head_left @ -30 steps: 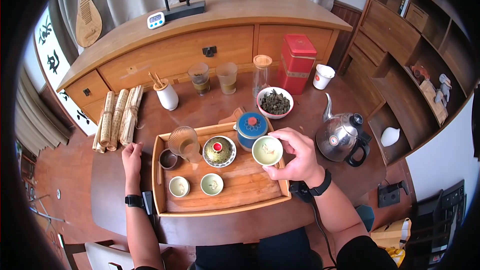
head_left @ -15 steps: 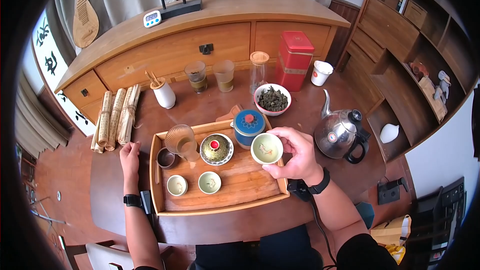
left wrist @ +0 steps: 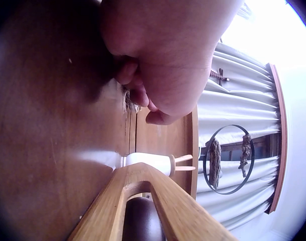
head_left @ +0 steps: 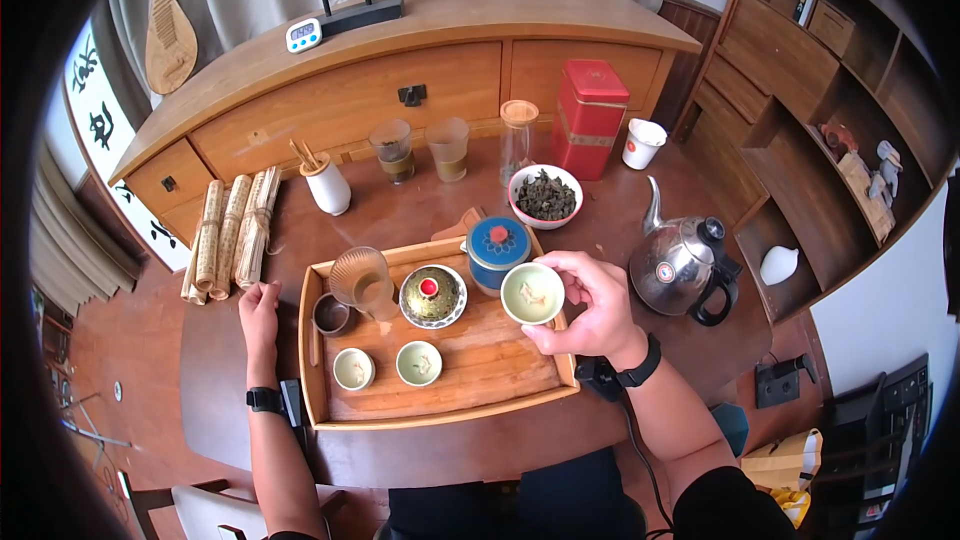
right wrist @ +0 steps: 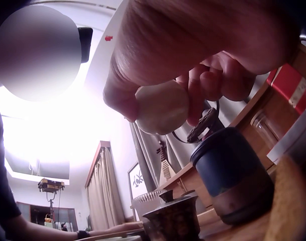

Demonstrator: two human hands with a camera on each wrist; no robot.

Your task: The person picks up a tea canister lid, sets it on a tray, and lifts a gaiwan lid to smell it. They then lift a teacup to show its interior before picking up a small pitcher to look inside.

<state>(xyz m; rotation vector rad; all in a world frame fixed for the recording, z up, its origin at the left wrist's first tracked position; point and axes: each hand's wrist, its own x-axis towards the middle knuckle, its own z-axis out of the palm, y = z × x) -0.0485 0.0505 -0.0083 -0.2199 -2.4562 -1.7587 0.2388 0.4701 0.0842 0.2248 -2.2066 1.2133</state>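
Note:
Between thumb and fingers, my right hand (head_left: 595, 312) pinches a pale green teacup (head_left: 532, 295) over the right side of a wooden tray (head_left: 480, 408). In the right wrist view the cup (right wrist: 162, 108) is seen from below, above a blue lidded jar (right wrist: 232, 173). Two matching teacups, the left one (head_left: 354, 369) and the right one (head_left: 419, 364), stand on the tray. Behind them are a patterned lidded bowl (head_left: 432, 305), a glass pitcher (head_left: 350, 275) and a small dark cup (head_left: 332, 315). Left of the tray, my left hand (head_left: 260, 322) rests on the table, fingers loosely curled, holding nothing.
A steel kettle (head_left: 680, 265) stands right of the tray. Along the back are a bowl of tea leaves (head_left: 545, 198), a red tin (head_left: 590, 125), a paper cup (head_left: 643, 145), glasses (head_left: 448, 152) and a white tool holder (head_left: 327, 188). Bamboo scrolls (head_left: 232, 235) lie at left.
The whole head view has shifted slightly. My right hand keeps the teacup raised at nearly the same spot over the tray, and my left hand stays in place.

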